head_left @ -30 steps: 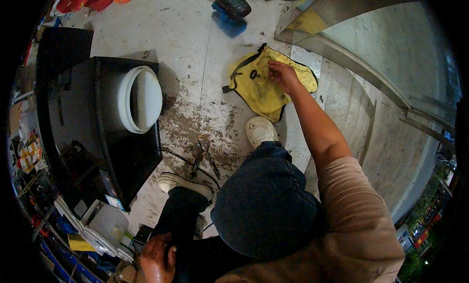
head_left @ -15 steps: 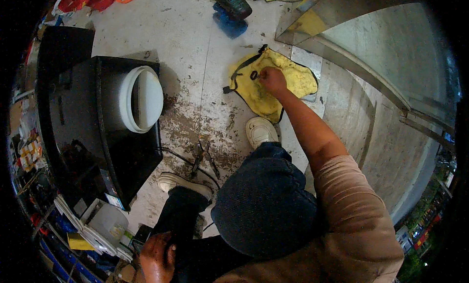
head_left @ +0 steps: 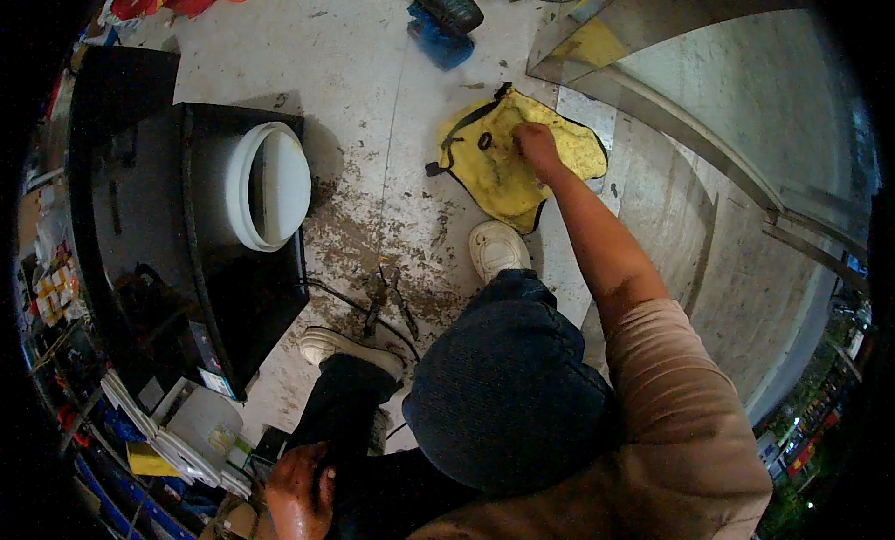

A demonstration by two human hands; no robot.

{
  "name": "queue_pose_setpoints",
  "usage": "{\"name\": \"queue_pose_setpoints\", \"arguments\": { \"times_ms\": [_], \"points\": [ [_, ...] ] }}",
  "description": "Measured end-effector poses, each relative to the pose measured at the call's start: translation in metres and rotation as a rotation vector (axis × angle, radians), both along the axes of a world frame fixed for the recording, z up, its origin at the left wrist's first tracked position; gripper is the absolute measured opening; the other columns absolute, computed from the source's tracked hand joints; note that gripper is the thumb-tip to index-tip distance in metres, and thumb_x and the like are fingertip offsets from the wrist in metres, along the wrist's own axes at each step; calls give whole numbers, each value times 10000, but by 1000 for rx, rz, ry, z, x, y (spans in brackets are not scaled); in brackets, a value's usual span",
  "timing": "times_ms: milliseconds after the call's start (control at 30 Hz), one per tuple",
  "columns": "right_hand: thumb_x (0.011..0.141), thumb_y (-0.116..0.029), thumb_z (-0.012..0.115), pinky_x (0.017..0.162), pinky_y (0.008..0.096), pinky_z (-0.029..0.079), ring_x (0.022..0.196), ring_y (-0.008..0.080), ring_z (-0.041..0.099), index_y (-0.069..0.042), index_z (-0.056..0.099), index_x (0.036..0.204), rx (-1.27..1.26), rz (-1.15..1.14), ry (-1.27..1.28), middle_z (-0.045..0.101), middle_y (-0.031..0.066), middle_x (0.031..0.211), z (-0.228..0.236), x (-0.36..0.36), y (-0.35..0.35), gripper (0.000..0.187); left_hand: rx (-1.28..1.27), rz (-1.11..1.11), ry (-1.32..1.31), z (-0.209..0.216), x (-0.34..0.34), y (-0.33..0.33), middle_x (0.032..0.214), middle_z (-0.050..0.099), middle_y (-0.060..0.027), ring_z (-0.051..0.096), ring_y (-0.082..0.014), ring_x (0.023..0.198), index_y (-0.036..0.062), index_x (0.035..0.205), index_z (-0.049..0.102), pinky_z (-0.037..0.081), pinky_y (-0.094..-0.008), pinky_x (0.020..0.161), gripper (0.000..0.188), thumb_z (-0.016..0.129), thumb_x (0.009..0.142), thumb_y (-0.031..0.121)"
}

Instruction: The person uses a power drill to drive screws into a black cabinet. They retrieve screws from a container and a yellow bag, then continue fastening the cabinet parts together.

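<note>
My right hand [head_left: 537, 150] reaches down over a yellow cloth piece [head_left: 570, 150] with black edging and straps, spread on the floor. Its fingers are bent together on the cloth, and whatever they pinch is hidden. Left of these fingers a small black ring [head_left: 484, 140] lies on the yellow fabric. My left hand [head_left: 300, 492] rests low against my dark-trousered left leg, its thumb showing and the other fingers mostly hidden.
A black box-like case [head_left: 149, 205] stands at left with a white round bucket [head_left: 283, 188] against it. Pliers-like tools [head_left: 376, 305] and a black cable lie between my shoes. Ahead is a dark tool with a blue part [head_left: 440, 39]; a metal-framed glass panel [head_left: 690, 144] stands right.
My right hand has moved a little to the right, away from the black ring, which stays on the yellow cloth. My left hand has not moved.
</note>
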State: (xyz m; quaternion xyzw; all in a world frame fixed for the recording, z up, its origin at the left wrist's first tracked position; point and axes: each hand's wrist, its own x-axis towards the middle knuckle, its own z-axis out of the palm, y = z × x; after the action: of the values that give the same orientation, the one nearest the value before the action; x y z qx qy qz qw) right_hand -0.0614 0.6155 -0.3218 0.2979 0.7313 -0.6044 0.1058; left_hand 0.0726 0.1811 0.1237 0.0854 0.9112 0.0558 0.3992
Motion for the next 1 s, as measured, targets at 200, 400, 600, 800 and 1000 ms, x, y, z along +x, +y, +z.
{"name": "queue_pose_setpoints", "arguments": {
  "times_ms": [200, 400, 600, 800, 1000],
  "points": [
    [768, -157, 614, 580, 306, 454, 641, 178, 585, -39, 635, 787, -294, -74, 16, 612, 48, 729, 2, 1, -3, 121, 47, 10, 22, -2, 2, -2, 1043, 608, -210, 553, -388, 938, 11, 1068, 621, 446, -451, 838, 256, 513, 904, 176],
    [703, -133, 657, 636, 361, 479, 697, 267, 612, -39, 656, 832, 614, 345, 181, 632, 128, 784, -7, -3, -29, 160, 84, -17, 76, -3, 1, -1, 987, 610, -209, 551, -394, 885, 9, 1024, 629, 449, -458, 802, 228, 520, 903, 169],
    [713, -127, 639, 668, 374, 476, 747, 300, 605, -56, 657, 819, 650, 322, 193, 625, 148, 809, -6, -4, -34, 129, -21, 46, -55, -1, 3, -6, 1129, 567, -214, 525, -371, 1017, 22, 1157, 578, 416, -456, 906, 324, 470, 931, 228],
    [787, -126, 584, 721, 360, 473, 785, 230, 584, -33, 615, 889, -833, -237, 67, 624, 80, 872, 17, -1, 7, 141, -152, 79, -266, 1, 4, -11, 1353, 428, -169, 412, -316, 1230, 60, 1347, 422, 322, -421, 1053, 456, 378, 960, 298],
    [782, -140, 591, 718, 359, 476, 765, 231, 590, -23, 607, 911, -670, -219, 80, 627, 84, 850, 18, 7, 16, 175, -94, 81, -159, 2, 9, -13, 1342, 440, -167, 420, -316, 1221, 61, 1339, 433, 330, -424, 1046, 442, 379, 957, 277]
  ]
}}
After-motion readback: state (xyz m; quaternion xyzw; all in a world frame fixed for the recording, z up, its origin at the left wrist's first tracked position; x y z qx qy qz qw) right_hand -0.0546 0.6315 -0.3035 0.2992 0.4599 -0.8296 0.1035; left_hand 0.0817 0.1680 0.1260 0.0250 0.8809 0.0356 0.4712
